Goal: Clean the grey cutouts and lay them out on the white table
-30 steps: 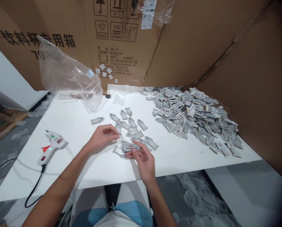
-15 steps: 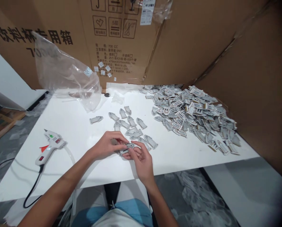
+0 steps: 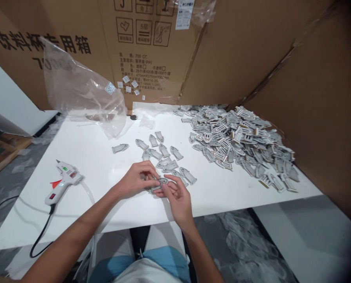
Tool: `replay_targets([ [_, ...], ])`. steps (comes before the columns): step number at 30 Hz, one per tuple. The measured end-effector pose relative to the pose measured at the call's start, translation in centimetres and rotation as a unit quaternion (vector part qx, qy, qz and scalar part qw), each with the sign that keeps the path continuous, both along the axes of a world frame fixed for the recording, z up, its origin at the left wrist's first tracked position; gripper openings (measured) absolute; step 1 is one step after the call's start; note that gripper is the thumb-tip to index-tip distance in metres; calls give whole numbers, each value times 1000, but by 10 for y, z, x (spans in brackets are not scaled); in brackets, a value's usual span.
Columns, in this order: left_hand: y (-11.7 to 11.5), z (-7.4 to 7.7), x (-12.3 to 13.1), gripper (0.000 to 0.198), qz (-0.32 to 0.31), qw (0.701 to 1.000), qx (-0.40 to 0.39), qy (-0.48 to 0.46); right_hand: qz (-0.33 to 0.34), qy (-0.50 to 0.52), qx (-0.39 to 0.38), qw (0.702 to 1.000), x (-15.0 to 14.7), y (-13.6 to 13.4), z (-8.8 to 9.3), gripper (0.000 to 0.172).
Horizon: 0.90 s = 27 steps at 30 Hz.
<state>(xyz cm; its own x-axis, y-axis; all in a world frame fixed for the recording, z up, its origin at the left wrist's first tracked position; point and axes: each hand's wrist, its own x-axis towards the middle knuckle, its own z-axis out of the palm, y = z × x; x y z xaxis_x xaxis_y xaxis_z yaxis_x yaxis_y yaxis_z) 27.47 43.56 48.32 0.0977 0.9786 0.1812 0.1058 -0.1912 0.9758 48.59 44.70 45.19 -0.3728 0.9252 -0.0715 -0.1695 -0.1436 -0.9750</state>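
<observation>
My left hand (image 3: 136, 179) and my right hand (image 3: 177, 198) meet over the front middle of the white table (image 3: 98, 157). Both pinch a small grey fish-shaped piece (image 3: 160, 182) between their fingertips. Just beyond the hands lie several more grey fish-shaped pieces (image 3: 163, 155) spread flat on the table. One lone piece (image 3: 120, 148) lies apart to the left.
A big heap of grey and white pieces (image 3: 240, 143) fills the table's right back. A white glue gun (image 3: 63, 181) with a black cord lies at the left front. A crumpled clear plastic bag (image 3: 81, 94) stands at the back left. Cardboard boxes (image 3: 237, 51) wall the back and right.
My left hand moved right from the scattered pieces to join my right hand. Both hands now hold the same piece together, where a second ago they were apart.
</observation>
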Motion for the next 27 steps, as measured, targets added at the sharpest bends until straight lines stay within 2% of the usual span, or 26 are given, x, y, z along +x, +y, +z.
replay_targets([
  [3,-1,-1,1,12,3,998,32,46,0,-4,1,1000,0,0,-1,43],
  [7,-1,-3,1,21,23,994,41,98,2,-7,-1,1000,2,1,0,44],
  [12,-1,-5,2,30,-7,998,-50,42,22,-15,-1,1000,5,2,9,45],
  [19,-5,2,3,33,-40,993,-114,-5,63,-7,-8,998,9,1,18,41],
  [23,-7,6,5,29,-37,993,-114,12,64,-2,-7,998,9,1,17,40],
  [27,-8,5,6,24,-36,995,-89,25,38,-13,-7,999,5,1,16,41],
])
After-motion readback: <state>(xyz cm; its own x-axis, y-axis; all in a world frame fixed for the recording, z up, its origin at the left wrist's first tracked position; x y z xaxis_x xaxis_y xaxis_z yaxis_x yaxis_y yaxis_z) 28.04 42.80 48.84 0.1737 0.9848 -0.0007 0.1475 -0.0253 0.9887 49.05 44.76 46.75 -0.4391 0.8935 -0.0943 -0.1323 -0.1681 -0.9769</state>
